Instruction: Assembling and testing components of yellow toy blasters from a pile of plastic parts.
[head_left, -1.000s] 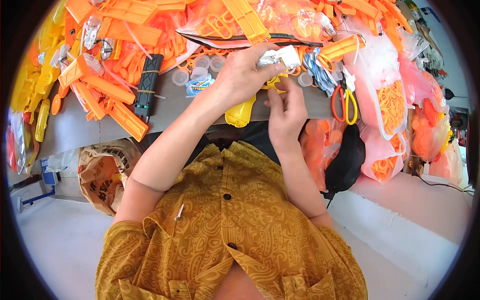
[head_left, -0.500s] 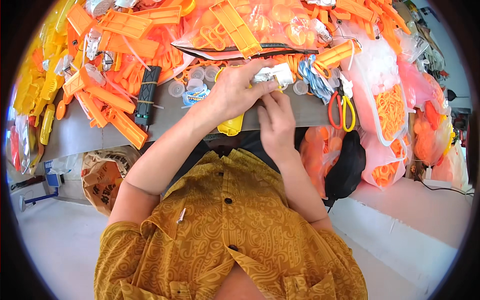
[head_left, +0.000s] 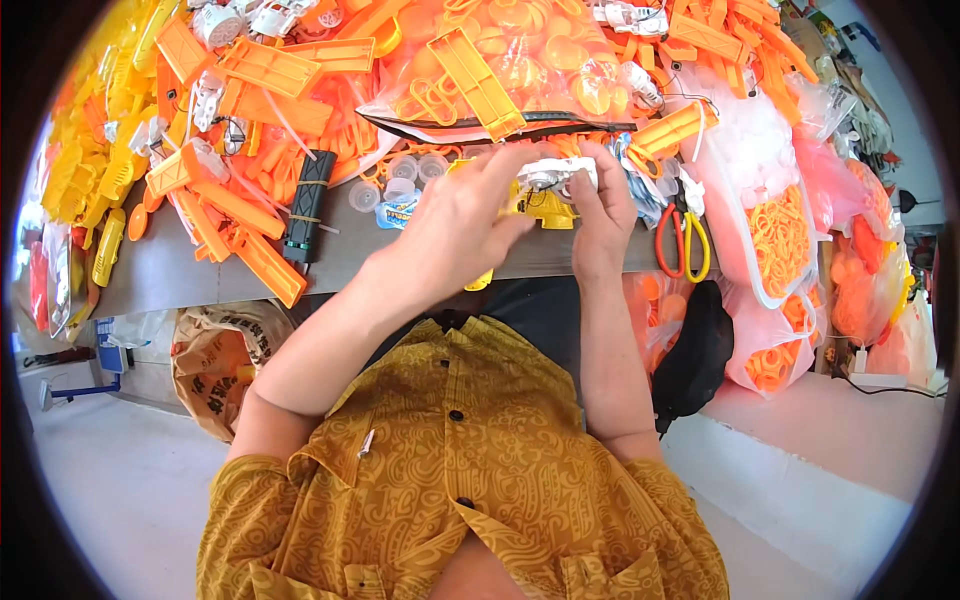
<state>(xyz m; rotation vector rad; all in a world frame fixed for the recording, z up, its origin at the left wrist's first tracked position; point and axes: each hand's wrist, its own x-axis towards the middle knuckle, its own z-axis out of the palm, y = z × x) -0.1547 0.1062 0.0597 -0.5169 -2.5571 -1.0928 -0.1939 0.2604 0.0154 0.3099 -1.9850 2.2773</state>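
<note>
A small white plastic mechanism (head_left: 560, 172) with a clear or metallic-looking section is held up between my two hands above the worktable. My left hand (head_left: 455, 212) curls round its left end, fingertips partly hidden and a little blurred. With thumb and fingers, my right hand (head_left: 603, 212) pinches the right end. Just below the mechanism, between the hands, shows a yellow plastic shell (head_left: 546, 209); whether it is joined to the mechanism I cannot tell. Another yellow piece (head_left: 480, 282) pokes out under my left wrist at the table edge.
Orange plastic parts (head_left: 225, 200) heap up at left, beside a dark banded tool (head_left: 308, 205). Clear round caps (head_left: 400, 178) lie behind my left hand. Scissors with red and yellow handles (head_left: 683, 245) lie at right, near a tub of orange rings (head_left: 780, 240). A paper bag (head_left: 215, 365) stands below.
My right hand has moved up and right and now grips the white mechanism's right end. The mechanism has turned level, and a yellow shell now shows beneath it. The view has shifted slightly.
</note>
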